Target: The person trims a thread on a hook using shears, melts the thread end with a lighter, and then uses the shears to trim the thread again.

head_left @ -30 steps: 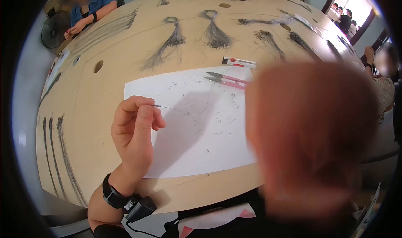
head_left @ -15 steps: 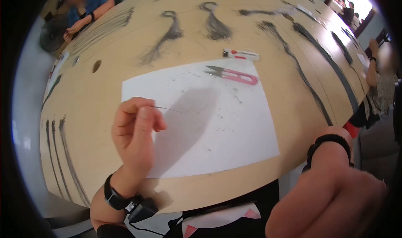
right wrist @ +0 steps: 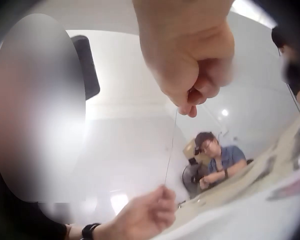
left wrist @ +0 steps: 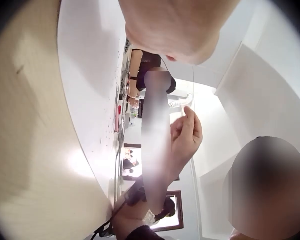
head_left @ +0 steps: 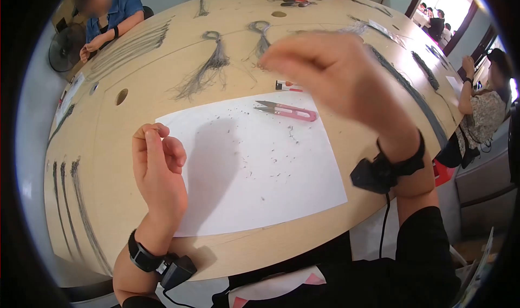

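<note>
Evidently, a thin thread [right wrist: 171, 145] is held taut between two raised hands, above the table [head_left: 122, 189]. One end is pinched by the left hand [head_left: 160, 167], which is held upright over the left edge of the white paper [head_left: 303, 183], with the thumb against the index finger and the other fingers curled. The other end is gripped at the fingertips of the right hand [head_left: 336, 75], whose fingers are folded in and pointed left, over the far right part of the paper; its forearm is angled up from the near right. A camera is strapped to each wrist. Pink snips [head_left: 287, 112] are laid on the far part of the paper, with dark clippings [head_left: 275, 160] scattered around. Three dark bundles [head_left: 81, 210] are spread on the table at the left.
</note>
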`<state>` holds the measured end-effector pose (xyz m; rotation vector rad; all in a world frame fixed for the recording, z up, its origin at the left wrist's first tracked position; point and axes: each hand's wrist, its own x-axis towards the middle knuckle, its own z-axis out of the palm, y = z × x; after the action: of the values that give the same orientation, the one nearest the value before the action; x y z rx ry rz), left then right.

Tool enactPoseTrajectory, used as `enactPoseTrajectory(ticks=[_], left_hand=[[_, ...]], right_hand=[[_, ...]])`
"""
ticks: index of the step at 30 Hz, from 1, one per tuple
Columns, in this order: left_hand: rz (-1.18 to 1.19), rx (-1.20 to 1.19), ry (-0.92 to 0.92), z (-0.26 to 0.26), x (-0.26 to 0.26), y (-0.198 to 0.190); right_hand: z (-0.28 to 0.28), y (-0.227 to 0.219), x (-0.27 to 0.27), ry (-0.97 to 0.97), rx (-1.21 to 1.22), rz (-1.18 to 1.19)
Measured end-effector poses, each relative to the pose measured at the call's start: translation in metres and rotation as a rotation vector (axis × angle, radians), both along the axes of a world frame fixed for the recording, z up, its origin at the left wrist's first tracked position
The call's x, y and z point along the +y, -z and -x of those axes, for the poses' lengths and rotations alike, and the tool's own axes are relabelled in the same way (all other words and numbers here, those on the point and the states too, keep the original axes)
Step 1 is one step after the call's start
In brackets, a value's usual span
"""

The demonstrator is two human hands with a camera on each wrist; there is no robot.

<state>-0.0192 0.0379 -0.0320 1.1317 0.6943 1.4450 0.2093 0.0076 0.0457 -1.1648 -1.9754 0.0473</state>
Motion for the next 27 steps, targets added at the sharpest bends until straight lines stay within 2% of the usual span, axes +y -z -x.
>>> enactPoseTrajectory(ticks=[2,4,5,6,8,9,11,12,14,16,17,18,19,20,21,23,24,26,27], left_hand=[[0.055,-0.028,-0.007,0.002,0.004,0.0],[0.201,-0.06,-0.089,0.001,0.005,-0.001],[0.201,-0.069,-0.089,0.002,0.006,0.0],[0.23,-0.079,-0.096,0.003,0.007,0.001],[0.26,-0.091,-0.102,0.004,0.009,0.002],[0.285,-0.1,-0.119,0.005,0.01,0.001],[0.31,-0.114,-0.137,0.006,0.011,0.001],[0.332,-0.134,-0.15,0.006,0.013,0.002],[0.355,-0.165,-0.172,0.005,0.015,0.003],[0.29,-0.09,-0.135,0.009,0.018,0.005],[0.285,-0.092,-0.16,0.01,0.017,0.005],[0.185,-0.038,-0.092,0.007,0.015,0.004],[0.087,0.024,-0.024,0.006,0.012,0.003],[0.088,0.038,-0.046,0.005,0.008,0.001],[0.028,0.075,0.005,0.003,0.004,0.0],[-0.024,0.124,0.067,0.003,-0.003,-0.001],[-0.06,0.15,0.119,0.004,-0.006,-0.003],[-0.101,0.181,0.172,0.002,-0.011,-0.003],[-0.227,0.231,0.173,0.0,-0.012,-0.001]], right_hand=[[-0.022,-0.014,0.0,0.051,0.075,-0.158],[-0.037,-0.027,-0.007,0.156,0.145,-0.236],[-0.046,-0.032,-0.011,0.23,0.244,-0.232],[-0.044,-0.04,-0.014,0.305,0.347,-0.228],[-0.035,-0.056,-0.018,0.41,0.54,-0.45],[-0.039,-0.061,-0.021,0.408,0.537,-0.451],[-0.062,-0.071,-0.033,0.133,0.615,-0.571],[-0.079,-0.079,-0.044,0.129,0.609,-0.572],[-0.107,-0.094,-0.062,-0.568,0.583,0.134],[-0.068,-0.056,-0.093,-0.067,0.218,-0.203],[-0.062,-0.068,-0.081,-0.551,-0.17,0.095],[-0.055,-0.082,-0.07,-1.023,-0.573,0.39],[-0.039,-0.082,-0.064,-1.19,-0.417,0.594],[-0.024,-0.079,-0.061,-1.345,-0.25,0.805],[-0.024,-0.079,-0.054,-1.365,-0.238,0.799],[-0.027,-0.078,-0.043,-1.489,-0.001,1.061],[-0.023,-0.071,-0.046,-1.494,0.004,1.056],[-0.006,-0.045,-0.049,-0.39,0.38,0.355],[0.01,-0.033,-0.033,-0.227,0.337,0.359]])
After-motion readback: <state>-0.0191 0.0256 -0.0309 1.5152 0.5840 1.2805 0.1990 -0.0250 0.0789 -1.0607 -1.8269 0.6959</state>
